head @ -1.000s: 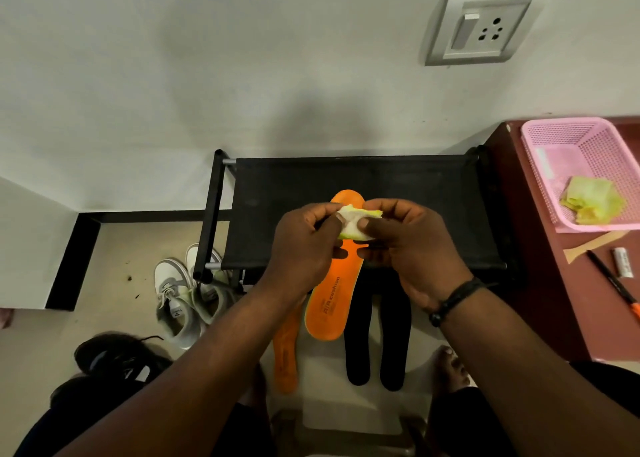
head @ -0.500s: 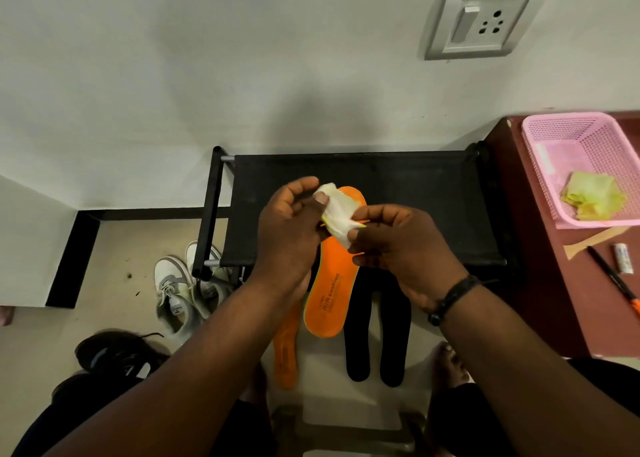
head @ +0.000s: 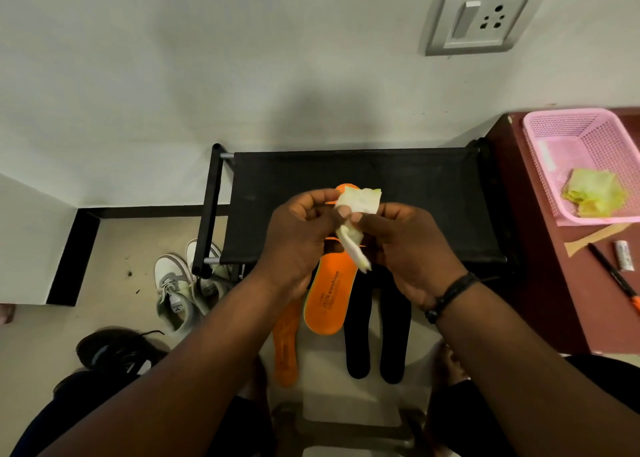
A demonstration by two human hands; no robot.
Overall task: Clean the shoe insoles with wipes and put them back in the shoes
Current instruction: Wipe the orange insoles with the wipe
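Fingers of both your left hand (head: 298,234) and right hand (head: 405,245) pinch the crumpled pale-yellow wet wipe (head: 356,214) above the orange foam insole (head: 329,297), hiding its middle; what supports the insole you cannot tell.

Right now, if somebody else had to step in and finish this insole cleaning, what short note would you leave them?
Left hand and right hand: both pinch one wipe between them, above the shoe rack; it is partly unfolded.
Orange insole leans on the rack's front edge; a second orange insole and two black insoles lie beside it.
White sneakers and black shoes sit on the floor to the left.
Crumpled wipes lie in the pink basket.
Done: all insoles out. How many are wiped, I cannot tell.
Left: finish wiping, refit all four insoles.
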